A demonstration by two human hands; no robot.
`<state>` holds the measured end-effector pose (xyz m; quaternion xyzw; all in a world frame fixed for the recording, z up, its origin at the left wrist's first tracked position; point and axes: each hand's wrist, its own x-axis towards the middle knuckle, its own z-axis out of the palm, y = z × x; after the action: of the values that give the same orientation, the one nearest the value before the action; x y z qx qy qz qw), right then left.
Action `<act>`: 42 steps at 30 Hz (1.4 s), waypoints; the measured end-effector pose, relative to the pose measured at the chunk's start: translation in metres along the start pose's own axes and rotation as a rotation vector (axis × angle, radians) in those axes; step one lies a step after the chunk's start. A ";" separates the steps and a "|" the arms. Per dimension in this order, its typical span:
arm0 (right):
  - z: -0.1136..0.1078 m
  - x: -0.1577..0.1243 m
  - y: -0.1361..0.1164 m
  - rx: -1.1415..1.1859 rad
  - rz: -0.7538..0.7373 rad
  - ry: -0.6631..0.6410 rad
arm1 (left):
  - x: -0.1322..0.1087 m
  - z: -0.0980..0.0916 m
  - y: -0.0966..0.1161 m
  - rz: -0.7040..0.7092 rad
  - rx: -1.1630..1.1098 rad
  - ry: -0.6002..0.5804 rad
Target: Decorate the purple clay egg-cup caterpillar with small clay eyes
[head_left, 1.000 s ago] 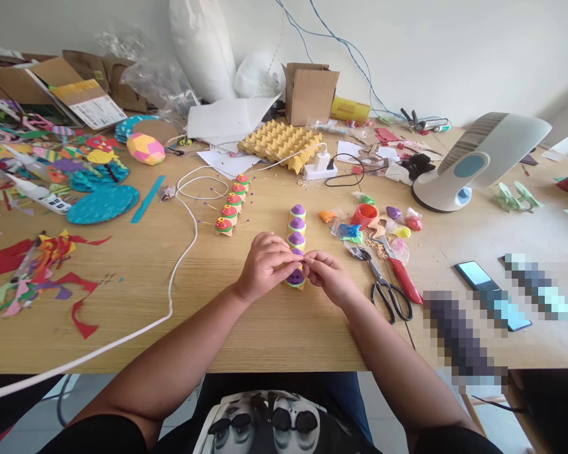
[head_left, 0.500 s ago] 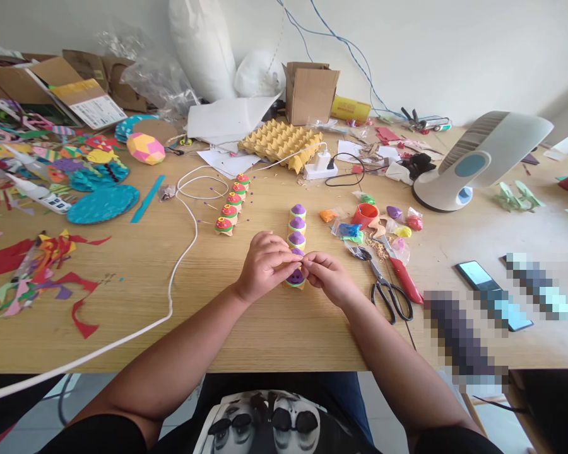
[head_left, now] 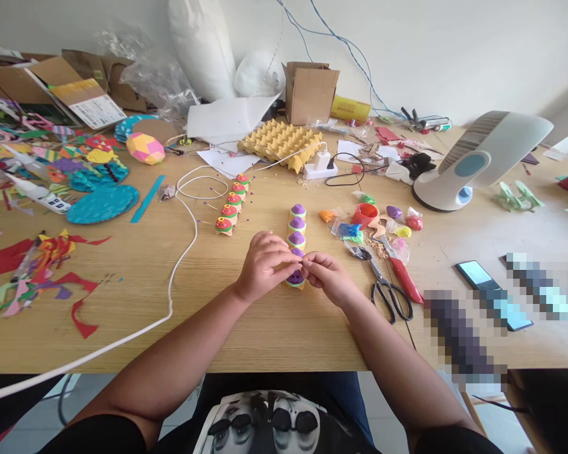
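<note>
Pinching tiny dark piece (head_left: 301, 263) between left hand (head_left: 266, 267) and right hand (head_left: 328, 277), purple-topped row (head_left: 296, 238) partly hidden, scissors (head_left: 381, 280) right, white cable (head_left: 170, 299) left

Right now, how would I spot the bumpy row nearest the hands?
On the wooden table, find the left hand and right hand meeting. The bumpy row runs beneath and beyond them. Its caps are purple, unlike the red-topped row nearby.
</note>
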<state>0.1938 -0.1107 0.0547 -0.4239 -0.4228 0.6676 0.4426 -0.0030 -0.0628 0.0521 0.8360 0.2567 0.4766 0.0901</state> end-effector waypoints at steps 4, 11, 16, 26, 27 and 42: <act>-0.001 0.001 0.001 0.004 -0.001 0.008 | 0.000 0.000 0.001 0.011 0.002 0.003; -0.003 0.003 0.002 -0.020 -0.035 0.032 | 0.000 0.001 0.001 0.028 -0.019 -0.007; -0.003 0.001 0.002 -0.039 -0.059 0.030 | 0.000 0.000 0.001 0.021 -0.019 -0.021; -0.006 0.003 0.004 -0.018 -0.042 0.010 | 0.001 0.001 0.002 0.025 -0.027 -0.002; -0.006 0.003 0.004 -0.012 -0.041 0.012 | 0.001 0.001 0.002 0.029 -0.022 -0.001; -0.004 0.003 0.004 0.015 -0.057 0.011 | 0.002 0.000 0.004 0.039 0.004 0.018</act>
<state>0.1961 -0.1076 0.0491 -0.4121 -0.4272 0.6554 0.4670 -0.0006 -0.0647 0.0548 0.8366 0.2422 0.4853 0.0770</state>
